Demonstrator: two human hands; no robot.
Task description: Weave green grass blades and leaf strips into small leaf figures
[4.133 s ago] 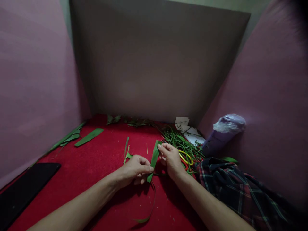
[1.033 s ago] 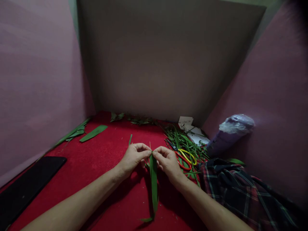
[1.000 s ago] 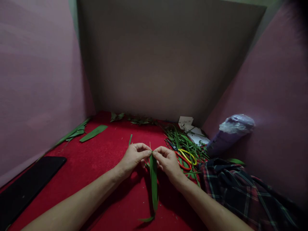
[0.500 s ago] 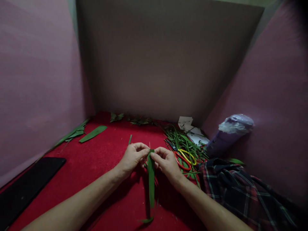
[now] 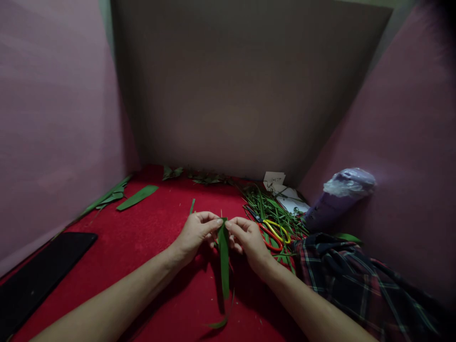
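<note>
A long green leaf strip (image 5: 224, 266) hangs down between my hands, its top end pinched at fingertip height. My left hand (image 5: 195, 236) is closed on the strip's upper left edge with thumb and forefinger. From the other side, my right hand (image 5: 248, 240) pinches the same top end. A thin pale sliver pokes up just above the fingertips. Below, a narrow curled tail of leaf (image 5: 218, 325) lies near the strip's lower end. Scissors (image 5: 272, 230) with one red and one yellow handle rest right of my right hand, on cut leaf pieces.
A heap of shredded leaves (image 5: 265, 199) lies at the right, beside white papers (image 5: 290, 199). A plastic-topped purple roll (image 5: 331, 199) leans on the wall. Plaid cloth (image 5: 342, 275) fills the lower right. A black flat object (image 5: 46, 266) and a broad leaf (image 5: 138, 197) lie left.
The leaf strip has risen slightly, and its top edge is a little higher between my fingertips. My right fingers have shifted slightly upward. The surroundings look the same.
</note>
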